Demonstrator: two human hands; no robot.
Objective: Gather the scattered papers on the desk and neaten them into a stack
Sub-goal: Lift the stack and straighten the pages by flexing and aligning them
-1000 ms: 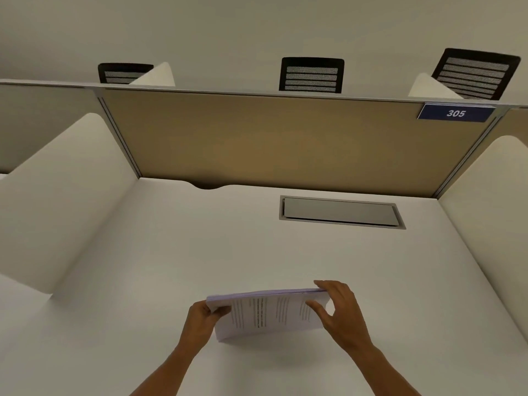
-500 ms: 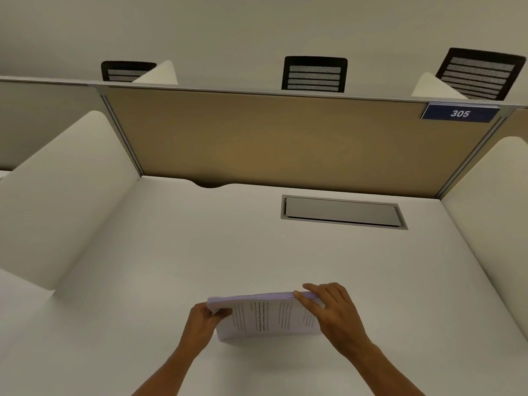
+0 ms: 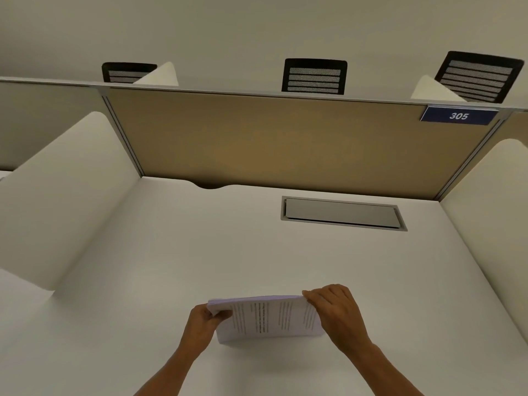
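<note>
Both hands grasp one stack of papers [image 3: 268, 318] stood on its lower edge on the white desk [image 3: 200, 252] at about 6 o'clock: the left hand [image 3: 201, 328] pinches its upper left corner with thumb in front, and the right hand [image 3: 338, 315] curls its fingers over the upper right corner. Printed text shows on the facing sheet, tilted back from the viewer. Toward 1 o'clock a grey cable hatch [image 3: 343, 213] sits flush in the desk, before the tan partition [image 3: 285, 144] with its blue 305 tag [image 3: 458, 116].

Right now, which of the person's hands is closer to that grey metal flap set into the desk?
Right. The right hand grips the paper stack's right end, almost straight below the grey flap. The left hand grips the stack's left end, farther off to the side.
</note>
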